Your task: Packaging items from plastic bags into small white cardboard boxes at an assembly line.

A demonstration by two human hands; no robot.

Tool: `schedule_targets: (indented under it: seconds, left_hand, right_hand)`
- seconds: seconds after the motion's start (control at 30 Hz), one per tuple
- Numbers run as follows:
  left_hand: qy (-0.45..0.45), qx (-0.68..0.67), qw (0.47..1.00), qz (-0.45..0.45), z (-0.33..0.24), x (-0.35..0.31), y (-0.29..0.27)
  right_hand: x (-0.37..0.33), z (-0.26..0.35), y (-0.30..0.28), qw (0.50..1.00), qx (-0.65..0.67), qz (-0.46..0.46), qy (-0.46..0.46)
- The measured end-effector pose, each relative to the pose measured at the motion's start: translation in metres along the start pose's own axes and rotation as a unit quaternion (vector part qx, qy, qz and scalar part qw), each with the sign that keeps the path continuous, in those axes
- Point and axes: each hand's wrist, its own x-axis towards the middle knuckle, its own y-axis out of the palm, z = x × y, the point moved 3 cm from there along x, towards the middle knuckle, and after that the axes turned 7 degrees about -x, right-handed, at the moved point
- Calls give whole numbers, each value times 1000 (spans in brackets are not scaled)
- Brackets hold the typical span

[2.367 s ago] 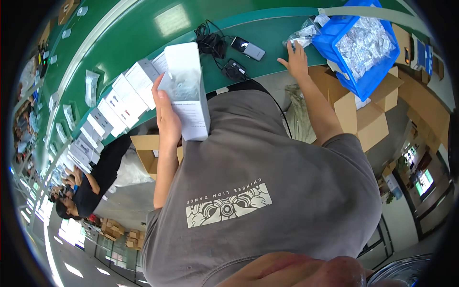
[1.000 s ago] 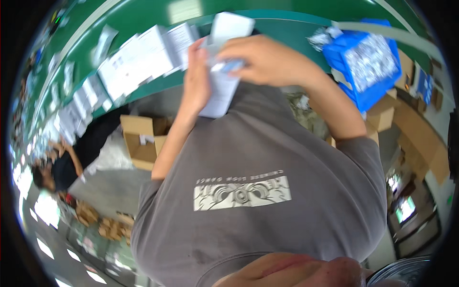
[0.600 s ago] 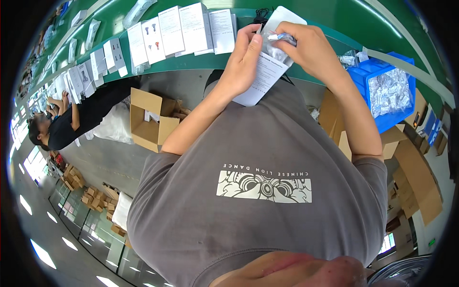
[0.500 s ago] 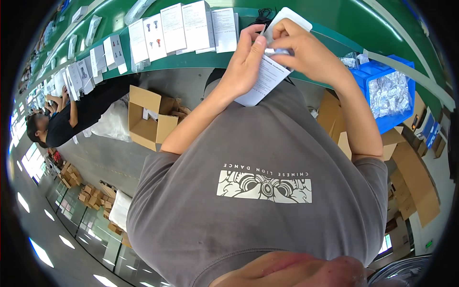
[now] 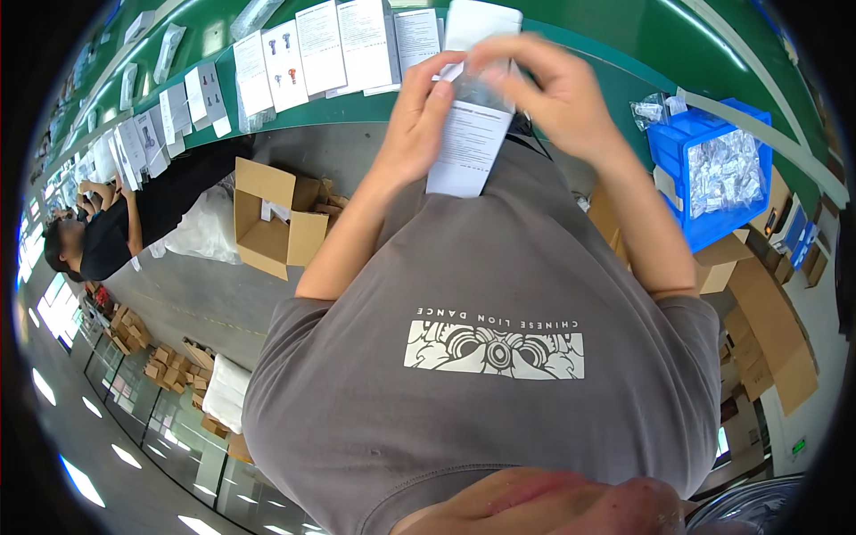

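Observation:
A slim white printed box [image 5: 470,143] stands tilted in front of my chest, its upper end among my fingers. My left hand [image 5: 415,125] is closed around the box's left side, thumb and fingertips at its top. A crumpled clear plastic bag [image 5: 482,92] lies at that upper end, between my two hands. Over the bag reaches my right hand [image 5: 557,98], fingers bent and smeared by motion; whether they grip it is unclear. Just beyond, a plain white rounded panel [image 5: 482,25] rises past my fingertips; whether it belongs to the box is hidden.
White printed boxes [image 5: 364,45] line the green table [image 5: 308,114] on the left. At right, a blue bin [image 5: 713,234] holds many small clear bags [image 5: 724,174]. Open cartons [image 5: 267,236] stand below the table. Another person [image 5: 134,214] works far left.
The printed box has shifted left and turned more upright. My left hand went left with it; my right hand also moved left, over the clear bag. The white panel swung left and more upright.

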Motion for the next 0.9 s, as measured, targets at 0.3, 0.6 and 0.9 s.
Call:
schedule_targets:
  seconds: [0.3, 0.6, 0.9]
  left_hand:
    - [36, 65, 994, 84, -3, -12, -19]
    - [69, 77, 983, 150, -13, -5, -8]
    - [34, 40, 996, 73, 0, -12, -10]
  right_hand:
    - [-14, -20, 14, 952, -80, -242, -169]
    - [21, -9, -32, 936, -91, -330, -82]
    - [15, -20, 13, 955, 216, -203, 3]
